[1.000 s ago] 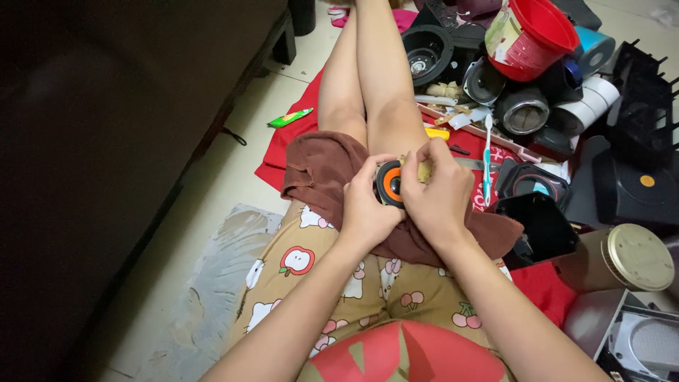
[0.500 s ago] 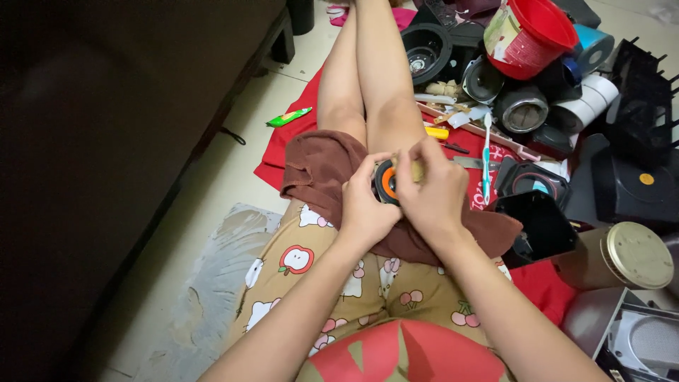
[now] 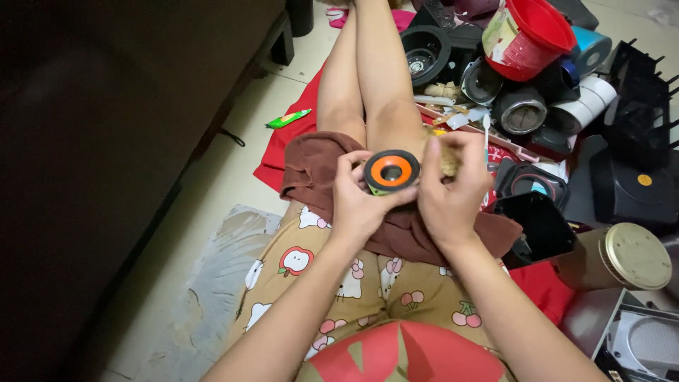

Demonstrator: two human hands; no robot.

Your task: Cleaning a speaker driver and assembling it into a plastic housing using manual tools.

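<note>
My left hand (image 3: 358, 201) holds a small round speaker driver (image 3: 391, 171) with an orange cone and a black rim, above a brown cloth (image 3: 396, 212) that lies over my lap. My right hand (image 3: 453, 185) sits just right of the driver, its fingers closed on a small pale tuft (image 3: 447, 164) pressed against the driver's side. My bare legs stretch away toward the top of the view.
To the right lies a heap of speaker parts: a black speaker cone (image 3: 426, 53), a red bucket (image 3: 530, 32), a black square frame (image 3: 537, 225), a tin with a gold lid (image 3: 617, 258), white tape rolls (image 3: 587, 102). A green wrapper (image 3: 288, 118) lies on the floor; dark furniture (image 3: 106, 141) at left.
The driver has turned so its orange cone faces up, fully in view. My right hand has slid off it to the right.
</note>
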